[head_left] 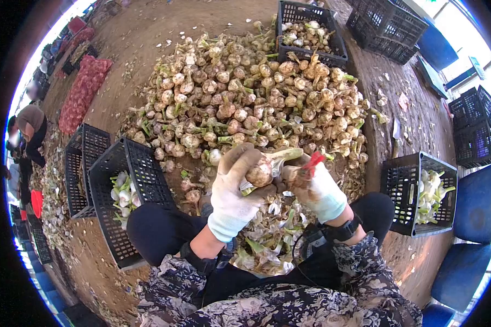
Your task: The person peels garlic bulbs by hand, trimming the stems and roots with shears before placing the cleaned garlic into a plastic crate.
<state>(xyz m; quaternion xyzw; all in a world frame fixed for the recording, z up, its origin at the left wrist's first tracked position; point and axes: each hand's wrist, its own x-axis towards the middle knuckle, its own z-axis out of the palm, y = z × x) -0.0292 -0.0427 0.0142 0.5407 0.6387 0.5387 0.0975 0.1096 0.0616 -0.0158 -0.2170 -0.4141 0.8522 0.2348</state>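
My left hand (237, 185), in a soiled white glove, is closed around a garlic bulb (259, 172) with brown outer skin. Its thick pale stem (285, 155) points right, toward my other hand. My right hand (313, 188), gloved as well, is curled shut close beside the bulb and stem. A red strip (314, 161) shows at its fingers; what it belongs to is hidden in the grip. Beyond both hands lies a large heap of unpeeled garlic (229, 92). Below them, between my legs, are peeled skins and stem scraps (270, 242).
Black crates with cleaner white garlic stand at my left (106, 180) and right (403, 196). Another crate (338, 52) of garlic is at the heap's far edge. A red mesh sack (84, 95) and a bending person (31, 128) are at far left. Blue panels (474, 210) line the right.
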